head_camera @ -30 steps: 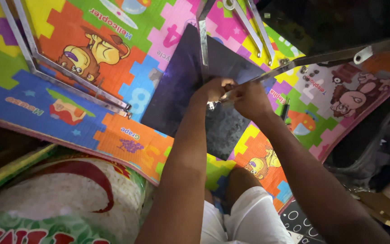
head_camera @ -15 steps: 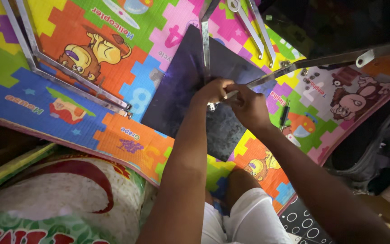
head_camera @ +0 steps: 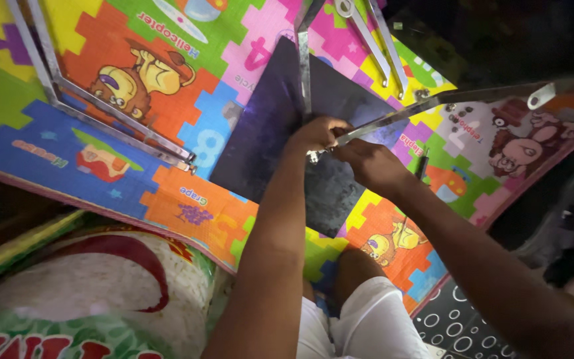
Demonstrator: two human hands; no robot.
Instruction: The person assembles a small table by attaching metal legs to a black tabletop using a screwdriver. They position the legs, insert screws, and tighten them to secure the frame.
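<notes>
Left hand (head_camera: 315, 135) and right hand (head_camera: 365, 163) grip the metal bar (head_camera: 433, 103) end above the dark board (head_camera: 267, 139).

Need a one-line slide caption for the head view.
Both hands, left hand and right hand, meet at a metal bar joint over a dark panel on a colourful puzzle mat.

A bulging sack (head_camera: 88, 292), white with a red curved band and green lower print, is lying just beyond the play mat's (head_camera: 101, 53) near-left edge
</notes>
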